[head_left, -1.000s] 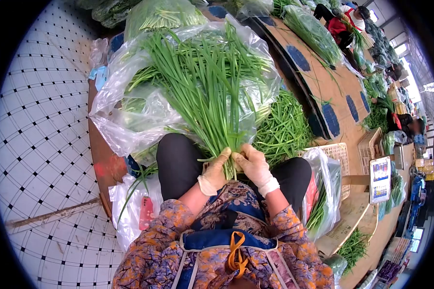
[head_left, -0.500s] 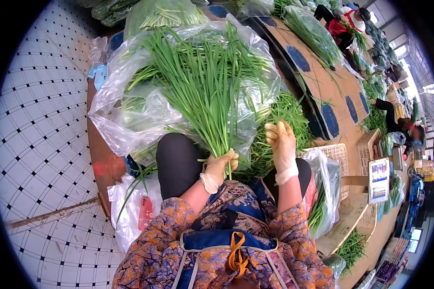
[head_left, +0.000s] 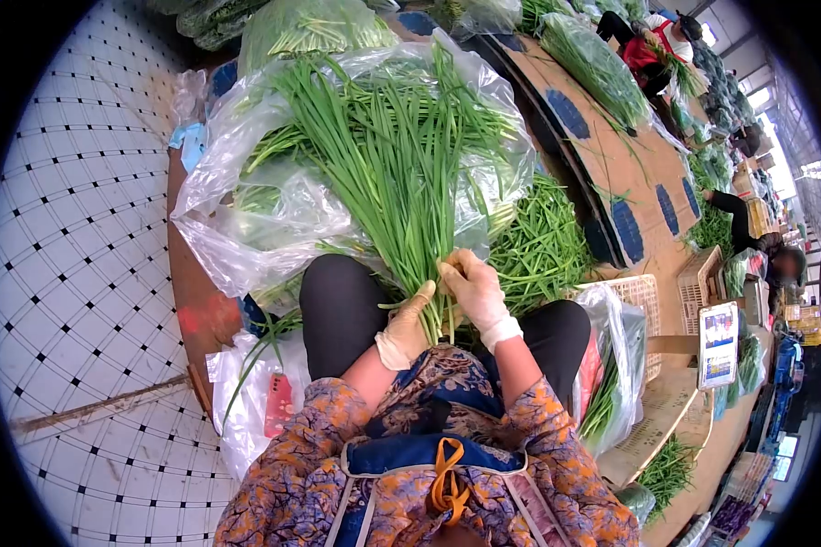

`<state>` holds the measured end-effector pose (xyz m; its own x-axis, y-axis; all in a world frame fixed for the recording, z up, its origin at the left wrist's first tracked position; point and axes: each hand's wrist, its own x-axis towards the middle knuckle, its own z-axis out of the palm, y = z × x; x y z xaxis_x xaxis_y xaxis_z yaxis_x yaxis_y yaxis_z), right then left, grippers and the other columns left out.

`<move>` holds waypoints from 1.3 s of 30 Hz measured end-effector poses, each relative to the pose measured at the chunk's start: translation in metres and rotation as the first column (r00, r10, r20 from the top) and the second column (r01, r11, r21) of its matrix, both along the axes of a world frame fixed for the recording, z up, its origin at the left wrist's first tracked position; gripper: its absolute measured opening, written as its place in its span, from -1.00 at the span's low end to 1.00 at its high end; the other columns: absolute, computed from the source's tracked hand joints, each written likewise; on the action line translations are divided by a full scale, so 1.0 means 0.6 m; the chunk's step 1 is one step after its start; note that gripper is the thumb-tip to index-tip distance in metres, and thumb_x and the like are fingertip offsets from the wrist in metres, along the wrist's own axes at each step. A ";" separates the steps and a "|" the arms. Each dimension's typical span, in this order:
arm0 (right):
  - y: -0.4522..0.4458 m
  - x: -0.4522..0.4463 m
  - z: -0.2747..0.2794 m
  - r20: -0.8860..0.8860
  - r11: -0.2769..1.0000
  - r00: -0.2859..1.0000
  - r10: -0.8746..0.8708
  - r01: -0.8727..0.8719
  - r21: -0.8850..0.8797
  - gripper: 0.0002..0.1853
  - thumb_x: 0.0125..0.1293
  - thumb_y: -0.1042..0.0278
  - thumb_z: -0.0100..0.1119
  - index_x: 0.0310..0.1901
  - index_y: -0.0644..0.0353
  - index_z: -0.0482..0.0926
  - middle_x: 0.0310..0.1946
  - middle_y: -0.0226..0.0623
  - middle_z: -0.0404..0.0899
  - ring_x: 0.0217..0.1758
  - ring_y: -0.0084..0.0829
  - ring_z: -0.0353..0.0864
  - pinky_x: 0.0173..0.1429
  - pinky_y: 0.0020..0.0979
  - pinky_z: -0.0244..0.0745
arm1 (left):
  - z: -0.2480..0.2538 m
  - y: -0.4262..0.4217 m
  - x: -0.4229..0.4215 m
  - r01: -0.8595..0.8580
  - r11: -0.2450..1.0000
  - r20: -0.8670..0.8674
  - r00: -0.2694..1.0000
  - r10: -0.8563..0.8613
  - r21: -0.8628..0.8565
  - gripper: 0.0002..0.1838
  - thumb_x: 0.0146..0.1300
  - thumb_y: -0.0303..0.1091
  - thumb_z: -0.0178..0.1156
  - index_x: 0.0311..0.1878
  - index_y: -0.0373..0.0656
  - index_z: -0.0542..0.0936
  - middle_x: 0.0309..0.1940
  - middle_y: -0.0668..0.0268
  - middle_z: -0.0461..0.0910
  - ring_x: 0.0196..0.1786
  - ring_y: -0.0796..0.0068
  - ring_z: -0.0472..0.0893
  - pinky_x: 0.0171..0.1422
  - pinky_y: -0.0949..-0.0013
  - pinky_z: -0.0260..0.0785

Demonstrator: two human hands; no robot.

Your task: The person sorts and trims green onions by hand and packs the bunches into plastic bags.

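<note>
A long bunch of garlic chives [head_left: 397,196] fans out away from me, its pale stem ends gathered above my lap. My left hand [head_left: 408,330], in a pale thin glove, is closed round the stems from the left. From the right, my gloved right hand [head_left: 474,290] pinches at stems on the bunch's edge, fingertips bent; exactly how many stems it grips is hidden. Beneath the leaves lies an open clear plastic bag [head_left: 214,205] with more chives in it. Loose chives [head_left: 543,237] are heaped to the right of the bag.
A plastic crate [head_left: 643,296] and a bag of greens [head_left: 602,401] stand by my right knee. On the left, a red phone [head_left: 279,406] lies on white plastic. A printed card [head_left: 718,345] stands at right. Other people [head_left: 661,55] work among bagged greens farther off.
My right hand has come down and left from beside the bunch to its stems, and its fingers now touch them. My left hand keeps its hold on the chives.
</note>
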<state>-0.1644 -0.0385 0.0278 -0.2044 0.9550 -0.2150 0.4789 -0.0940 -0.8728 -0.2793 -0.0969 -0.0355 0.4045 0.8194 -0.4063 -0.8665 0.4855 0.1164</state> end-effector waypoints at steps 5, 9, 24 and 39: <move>-0.039 0.031 0.039 -0.167 0.971 0.981 0.096 -0.055 0.233 -0.86 0.23 0.32 0.12 -0.37 0.19 0.47 -0.51 -0.30 0.51 -0.53 -0.52 0.52 -0.41 -0.51 0.43 | -0.014 0.008 -0.011 0.144 0.976 -0.057 0.989 -0.137 0.162 -0.66 0.28 -0.22 0.04 0.02 -0.24 0.44 -0.34 0.31 0.57 -0.33 0.48 0.56 -0.15 0.39 0.47; 0.007 0.097 0.046 -0.687 0.946 0.694 -0.218 0.323 0.026 -0.77 0.28 0.29 0.07 -0.13 0.24 0.41 -0.35 -0.26 0.53 -0.39 -0.56 0.52 -0.24 -0.54 0.49 | 0.000 0.008 0.003 0.047 0.999 -0.219 0.975 -0.044 0.008 -0.65 0.19 -0.35 0.17 0.01 -0.31 0.43 -0.37 0.31 0.56 -0.39 0.48 0.55 -0.24 0.38 0.49; -0.014 0.018 -0.044 -0.617 0.920 0.761 -0.202 -0.069 -0.386 -0.65 0.32 0.37 0.00 0.12 0.25 0.33 -0.15 -0.36 0.51 -0.19 -0.58 0.49 -0.10 -0.56 0.42 | 0.018 -0.025 0.001 0.028 0.985 -0.488 0.871 0.058 0.168 -0.67 0.25 -0.41 0.08 0.08 -0.18 0.36 -0.19 0.32 0.49 -0.20 0.47 0.53 -0.20 0.39 0.45; -0.049 0.013 -0.078 -0.393 0.992 0.918 -0.050 0.000 -0.127 -0.52 0.28 0.24 0.08 0.13 0.35 0.27 -0.19 -0.26 0.50 -0.19 -0.51 0.49 -0.11 -0.52 0.42 | 0.002 -0.034 0.022 0.053 0.984 -0.489 0.871 0.037 0.169 -0.70 0.21 -0.51 0.10 0.02 -0.21 0.38 -0.24 0.25 0.53 -0.25 0.35 0.60 -0.23 0.29 0.56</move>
<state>-0.1564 -0.0676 -0.0188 -0.2729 0.9325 -0.2366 0.0940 -0.2190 -0.9712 -0.2664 -0.1172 -0.0342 0.1975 0.8919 -0.4067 -0.6728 0.4251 0.6055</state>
